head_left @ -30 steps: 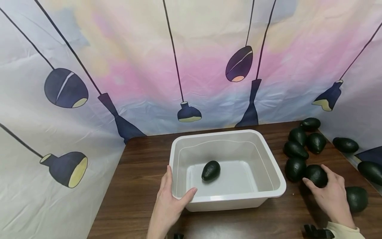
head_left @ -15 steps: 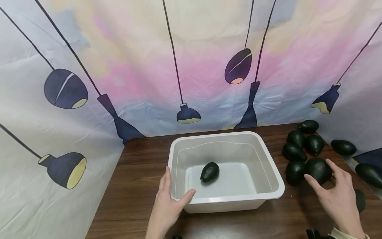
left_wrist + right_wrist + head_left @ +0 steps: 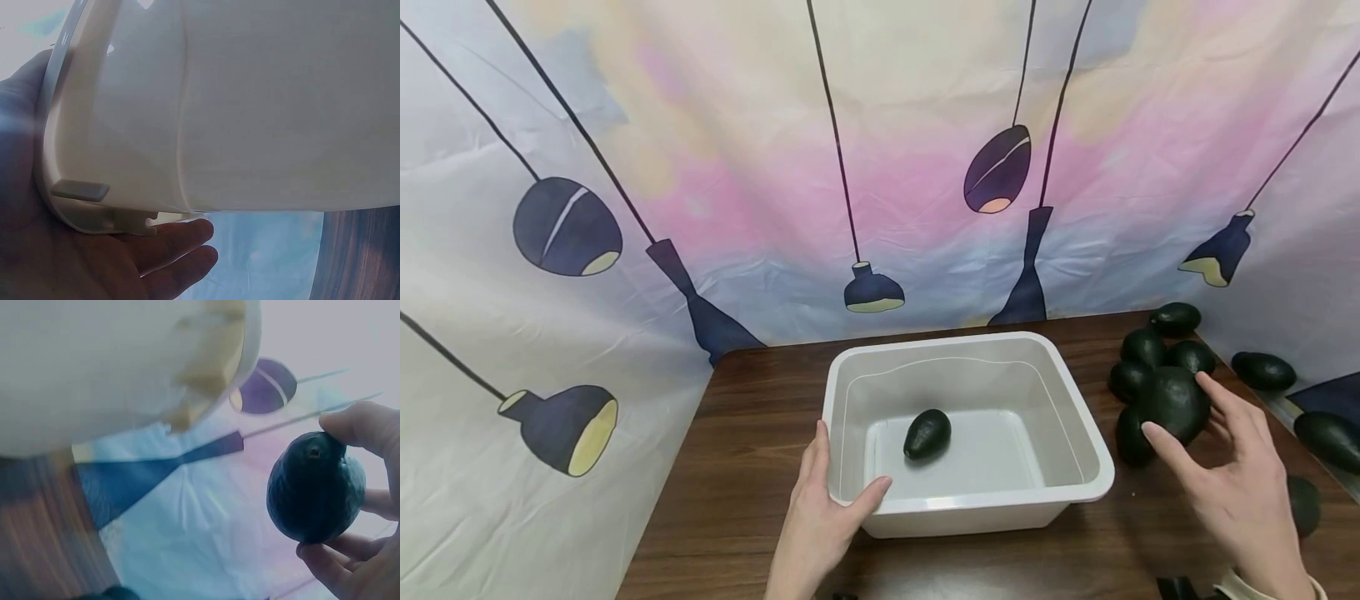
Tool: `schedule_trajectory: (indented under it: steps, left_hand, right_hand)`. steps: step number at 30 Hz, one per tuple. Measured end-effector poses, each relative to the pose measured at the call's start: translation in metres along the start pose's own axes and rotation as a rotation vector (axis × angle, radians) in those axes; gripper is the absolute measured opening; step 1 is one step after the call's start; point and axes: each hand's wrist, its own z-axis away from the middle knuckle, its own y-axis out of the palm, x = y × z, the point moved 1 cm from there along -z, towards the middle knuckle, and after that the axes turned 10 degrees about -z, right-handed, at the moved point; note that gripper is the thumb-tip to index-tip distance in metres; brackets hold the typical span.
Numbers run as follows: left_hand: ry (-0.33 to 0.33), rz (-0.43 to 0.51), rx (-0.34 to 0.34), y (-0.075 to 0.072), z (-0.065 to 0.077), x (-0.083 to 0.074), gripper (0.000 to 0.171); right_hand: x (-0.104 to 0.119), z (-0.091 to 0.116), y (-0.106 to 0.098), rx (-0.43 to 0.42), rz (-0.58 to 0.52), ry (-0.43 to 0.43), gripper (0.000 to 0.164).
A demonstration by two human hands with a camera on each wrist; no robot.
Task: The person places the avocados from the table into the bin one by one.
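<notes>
In the head view a light grey plastic bin (image 3: 970, 505) stands on the table, with one dark green avocado (image 3: 927, 434) lying inside, left of its middle. My left hand (image 3: 820, 508) rests against the bin's near left corner, thumb along the front rim and fingers by the left side. The left wrist view shows its fingers extended (image 3: 181, 256) below the rim. My right hand (image 3: 1243, 475) pinches another avocado (image 3: 1176, 405) between thumb and fingers, right of the bin. In the right wrist view this avocado (image 3: 315, 487) is held up, apart from the bin.
Several avocados (image 3: 1144, 346) cluster at the table's back right corner, partly behind the held one. Two more (image 3: 1262, 371) lie along the right edge by the cloth. Another avocado (image 3: 1303, 505) is half hidden by my right hand. A lamp-printed cloth (image 3: 760, 167) hangs behind the dark wood table (image 3: 722, 467).
My right hand has lifted an avocado off the table and carried it up and slightly left, over the others. My left hand and the bin have stayed in place.
</notes>
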Motion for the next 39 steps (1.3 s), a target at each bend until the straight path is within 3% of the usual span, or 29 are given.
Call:
schedule_trajectory:
  steps: [18, 27, 39]
  left_hand:
    - [0.008, -0.002, -0.013, 0.001, 0.000, 0.001, 0.110]
    - [0.016, -0.005, -0.020, 0.002, 0.000, 0.002, 0.110]
    - [0.007, -0.007, -0.018, 0.002, 0.000, 0.002, 0.110]
  right_hand:
    - [0.038, 0.007, 0.025, 0.158, -0.167, -0.371, 0.089]
    - [0.036, 0.012, 0.040, 0.253, -0.146, -0.368, 0.085]
    - [0.036, 0.017, 0.050, 0.284, -0.107, -0.384, 0.080]
